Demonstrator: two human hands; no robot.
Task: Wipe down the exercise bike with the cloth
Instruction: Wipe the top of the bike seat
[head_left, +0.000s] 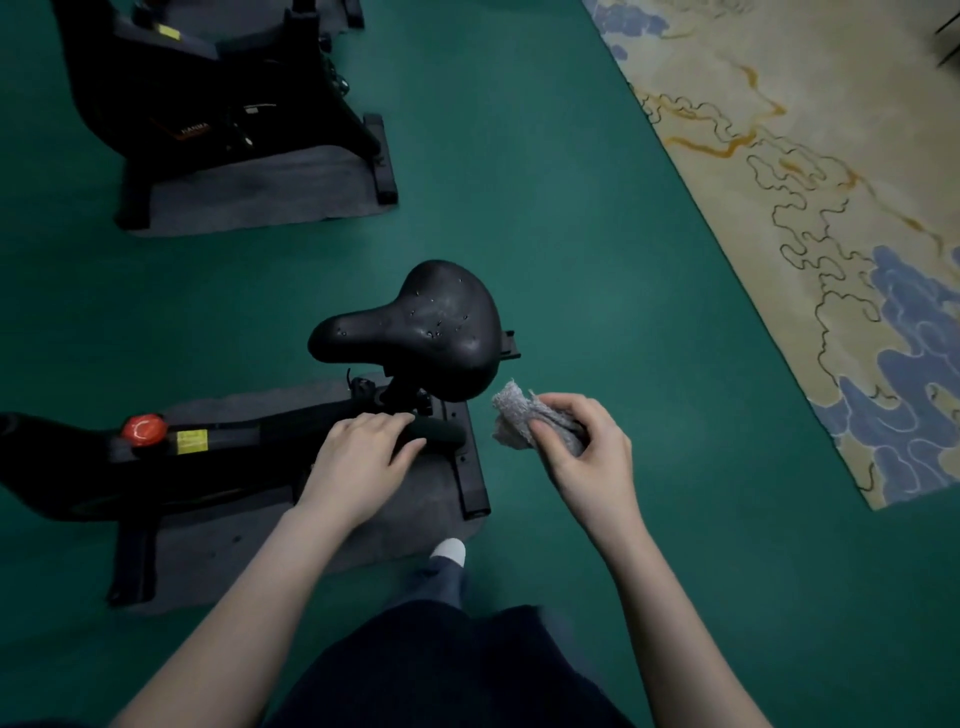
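Both hands reach forward on bare forearms. Left hand (358, 460) lies palm down on a dark bar (441, 431) just below the saddle (415, 327), fingers curled over it and thumb tucked under, gripping it. Right hand (587, 457) is held in the air to the right of the saddle, apart from it, pinching a bunched grey cloth (519, 423) between thumb and curled fingers. The cloth's loose end points up towards the saddle's rear edge, near it but not touching.

The bike (218, 467) is black and runs leftward from the saddle, with a red knob (144, 430) on its frame. Small drops sit on the saddle's top. The bike stands on a grey mat (363, 519), which lies on a green floor (571, 208). A second bike (208, 93) stands far left on its own mat.

A patterned carpet (805, 156) edges the floor at right, its border running diagonally from far to near. Green floor lies open between the saddle and that border. One shoe (449, 551) stands at the mat's near edge.
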